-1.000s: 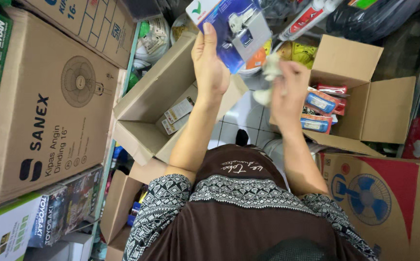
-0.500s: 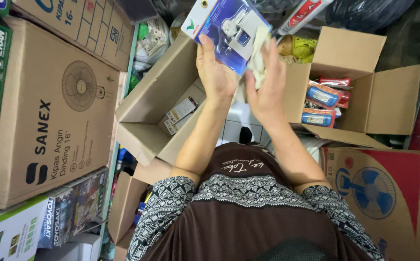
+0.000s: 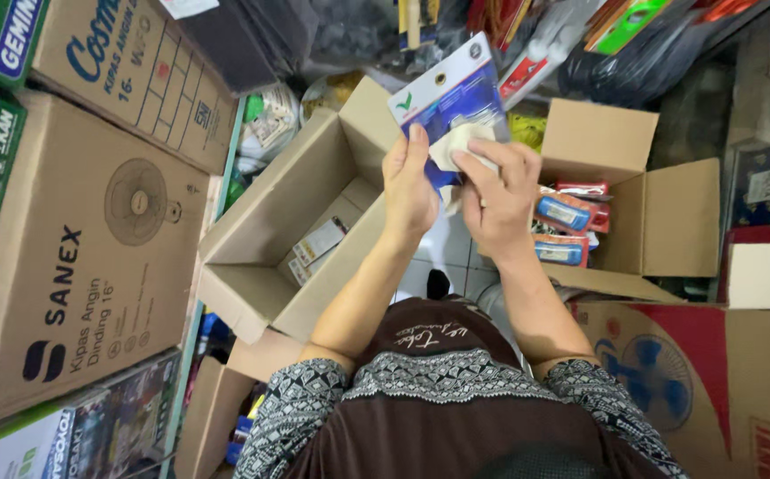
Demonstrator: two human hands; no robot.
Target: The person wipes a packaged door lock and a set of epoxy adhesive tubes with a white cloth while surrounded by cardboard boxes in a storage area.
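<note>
My left hand (image 3: 409,182) holds a blue and white blister pack (image 3: 449,99) by its lower left edge, raised in front of me. My right hand (image 3: 496,195) presses a pale cloth (image 3: 458,142) against the face of the pack, covering what is inside it. Both hands are close together above the gap between two open cardboard boxes. The pack's lower part is hidden behind my fingers.
An open cardboard box (image 3: 269,257) on the left holds a few small packets (image 3: 318,244). A second open box (image 3: 668,213) on the right holds several red and blue packs (image 3: 566,222). Large fan cartons (image 3: 83,257) are stacked at left, another carton (image 3: 704,372) at lower right.
My right hand has moved left from the right-hand box with the cloth and now lies on the pack. The pack sits slightly lower and more centred.
</note>
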